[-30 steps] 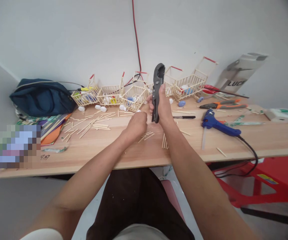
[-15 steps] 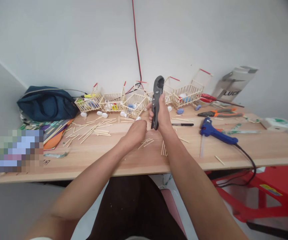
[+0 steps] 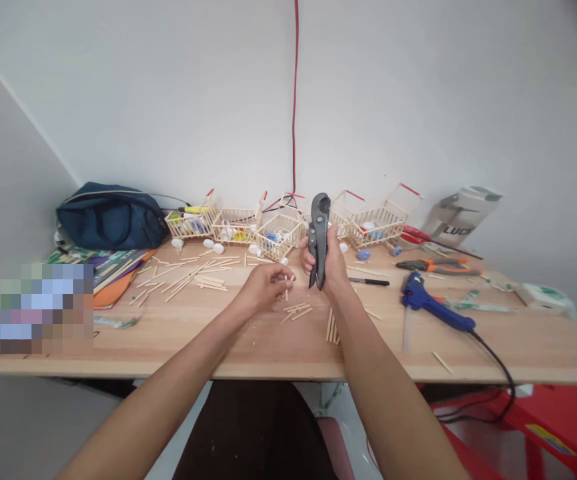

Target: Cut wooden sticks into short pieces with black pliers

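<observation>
My right hand (image 3: 335, 263) is wrapped round a dark grey hand cutter (image 3: 320, 230), held upright with its curved head at the top. Left of it, my left hand (image 3: 264, 288) is closed in a pinch on a short wooden stick (image 3: 287, 288), low over the table. Just below lie several short cut sticks (image 3: 297, 311). A small row of longer sticks (image 3: 332, 327) rests beside my right wrist, partly covered by it. Several little shopping carts built of sticks (image 3: 279, 239) stand behind my hands, with bottle-cap wheels and red handles.
Loose sticks (image 3: 198, 275) spread across the left of the wooden table (image 3: 168, 350). A blue glue gun (image 3: 435, 307), orange-handled pliers (image 3: 438, 267) and a black pen (image 3: 371, 282) lie to the right. A dark blue bag (image 3: 111, 217) sits at the back left; a red stool (image 3: 558, 420) stands below right.
The view has tilted up, so the table sits lower in the picture. My left hand has turned and its fingers now show, with a short stick between them. My right hand still holds the cutter.
</observation>
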Tool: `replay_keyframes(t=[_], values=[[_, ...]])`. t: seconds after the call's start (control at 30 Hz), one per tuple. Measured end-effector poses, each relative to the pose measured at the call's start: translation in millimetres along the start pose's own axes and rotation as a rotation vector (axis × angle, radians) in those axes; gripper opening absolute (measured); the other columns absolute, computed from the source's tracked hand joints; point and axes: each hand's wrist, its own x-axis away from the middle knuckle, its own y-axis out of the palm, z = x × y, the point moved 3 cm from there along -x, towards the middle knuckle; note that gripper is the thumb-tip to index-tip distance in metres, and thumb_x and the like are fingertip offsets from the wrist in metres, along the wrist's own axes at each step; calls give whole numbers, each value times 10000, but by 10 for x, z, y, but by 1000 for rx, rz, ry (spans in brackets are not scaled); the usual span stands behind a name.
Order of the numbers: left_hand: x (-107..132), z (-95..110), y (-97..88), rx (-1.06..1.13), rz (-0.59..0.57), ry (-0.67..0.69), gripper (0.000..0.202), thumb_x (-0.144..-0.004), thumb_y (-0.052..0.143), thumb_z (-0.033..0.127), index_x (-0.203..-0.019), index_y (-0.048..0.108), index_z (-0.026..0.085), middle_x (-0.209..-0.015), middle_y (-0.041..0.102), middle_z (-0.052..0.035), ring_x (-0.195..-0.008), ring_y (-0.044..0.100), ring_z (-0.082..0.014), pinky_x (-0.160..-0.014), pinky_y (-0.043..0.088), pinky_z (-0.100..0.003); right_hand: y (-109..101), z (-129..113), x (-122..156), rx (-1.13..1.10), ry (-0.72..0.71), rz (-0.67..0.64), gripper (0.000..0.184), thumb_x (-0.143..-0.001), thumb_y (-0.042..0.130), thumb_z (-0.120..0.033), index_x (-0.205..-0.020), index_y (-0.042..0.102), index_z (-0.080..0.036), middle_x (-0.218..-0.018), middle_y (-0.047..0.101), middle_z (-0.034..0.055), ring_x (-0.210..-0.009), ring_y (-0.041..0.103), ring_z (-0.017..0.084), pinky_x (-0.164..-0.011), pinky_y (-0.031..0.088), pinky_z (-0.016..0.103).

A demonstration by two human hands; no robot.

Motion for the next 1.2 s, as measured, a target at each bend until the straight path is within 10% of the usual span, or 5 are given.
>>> replay_keyframes(t=[0.3,0.53,0.83,1.2], values=[[451,-50,-481,-360,276,156,293,-784,560,169,-1070,616,196,-802,643,-9,-761,594,-152,-749,429,-267,29,16,-1,47,48,23,730,-672,294,-909,-649,523,-217,-389,340,-60,-333,324,94,-338,267,226],[571,-180,-448,-562,201,194,223,-809,550,164,-1002,650,212,-846,660,-24,-800,586,-172,-764,431,-286,69,21,15,91,68,-13,736,-650,306,-919,-646,526,-216,-393,323,-65,-331,303,91,-329,242,224],[512,-283,-530,52,247,7,551,-686,717,215,-1208,547,169,-734,642,22,-767,623,-149,-765,455,-273,81,107,32,131,79,-41,599,-695,511,-796,-690,554,-199,-412,377,-69,-350,348,80,-345,281,205],[421,-252,-457,527,166,-33,887,-587,831,219,-1349,384,137,-680,669,15,-616,620,-113,-632,449,-233,352,211,146,730,32,-278,337,-718,704,-461,-875,682,-163,-512,492,-48,-443,400,89,-422,283,226]])
